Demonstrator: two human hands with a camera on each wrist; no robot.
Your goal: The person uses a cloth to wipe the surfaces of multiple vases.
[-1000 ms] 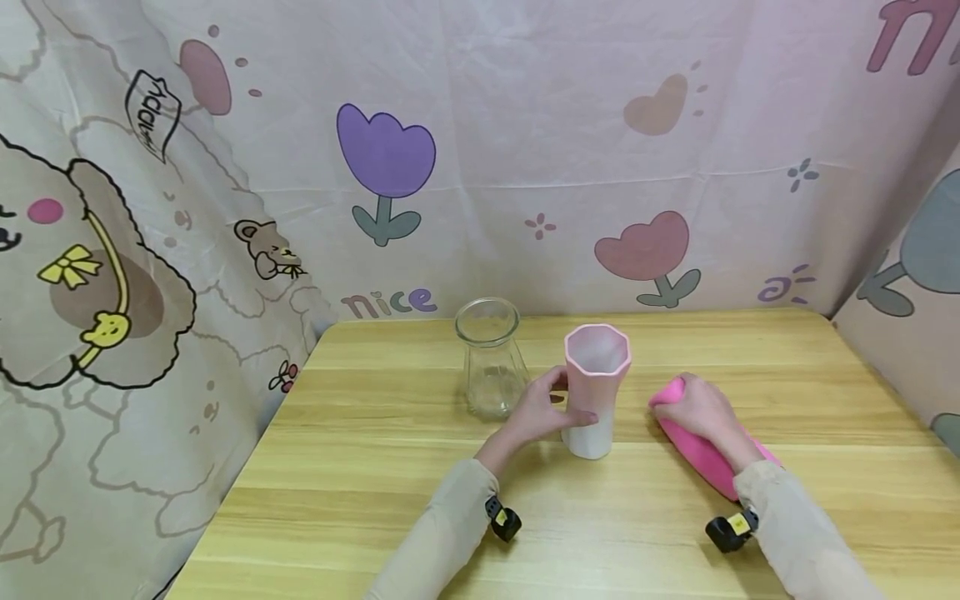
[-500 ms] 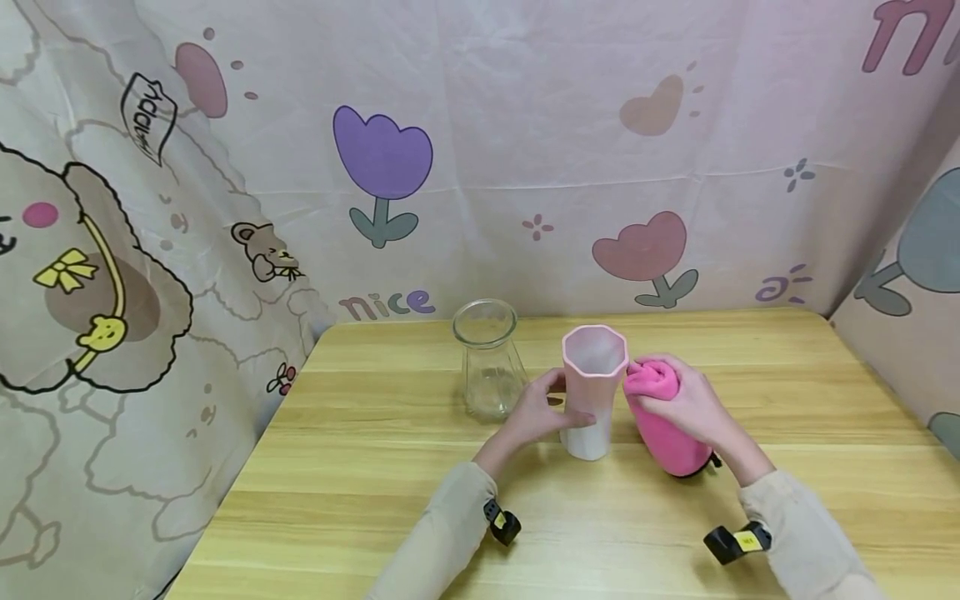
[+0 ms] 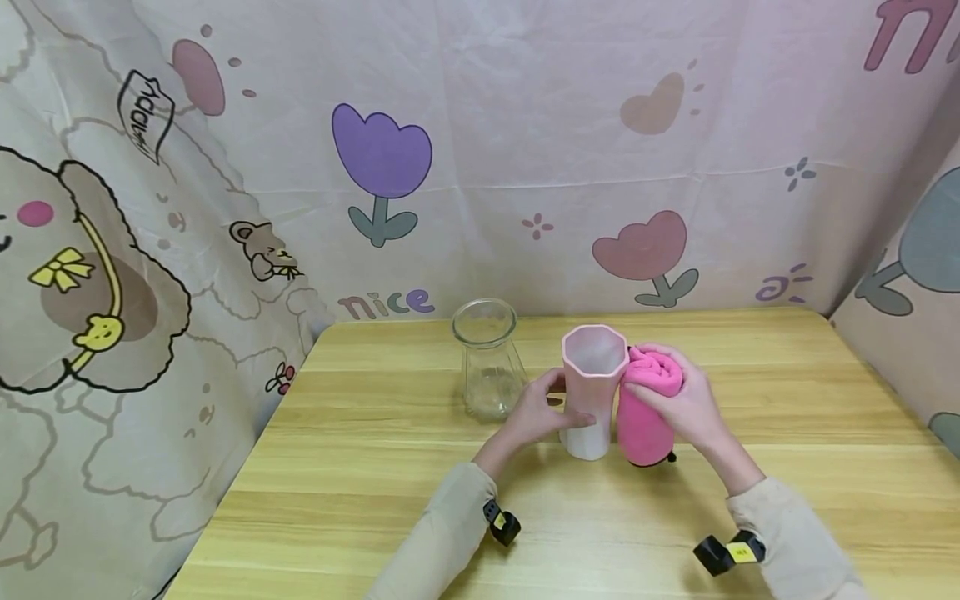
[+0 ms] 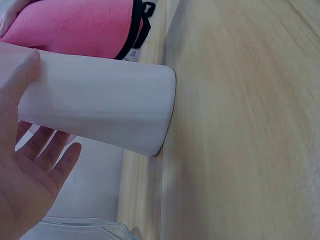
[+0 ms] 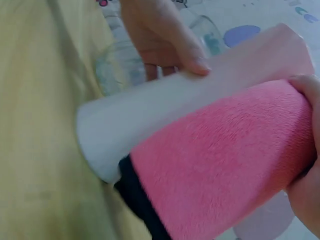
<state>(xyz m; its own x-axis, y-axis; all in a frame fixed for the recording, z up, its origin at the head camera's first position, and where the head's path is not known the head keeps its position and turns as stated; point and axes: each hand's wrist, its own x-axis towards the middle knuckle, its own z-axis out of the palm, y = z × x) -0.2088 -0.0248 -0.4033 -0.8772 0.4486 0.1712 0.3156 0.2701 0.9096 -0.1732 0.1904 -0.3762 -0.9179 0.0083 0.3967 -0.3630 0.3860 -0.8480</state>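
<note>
A tall pink-to-white vase (image 3: 592,417) with an octagonal rim stands upright on the table. My left hand (image 3: 534,410) holds it from the left, thumb across the front and fingers toward the back. Close against the vase's right side is a rolled pink towel (image 3: 645,429) with black edging at its lower end. My right hand (image 3: 693,404) grips the towel around its upper part, and the spiral of the roll faces up. In the right wrist view the plush towel (image 5: 225,160) overlaps part of the vase (image 5: 150,107). Whether the towel's lower end touches the table is unclear.
A clear glass jar (image 3: 491,379) with a wide rim stands behind and left of the vase, near my left fingers. The wooden table (image 3: 360,500) ends at a printed cloth backdrop (image 3: 480,167), with more cloth along the left and right sides.
My right hand has raised the towel from lying slanted to nearly upright and brought it left, beside the vase. The left hand and vase stay in place.
</note>
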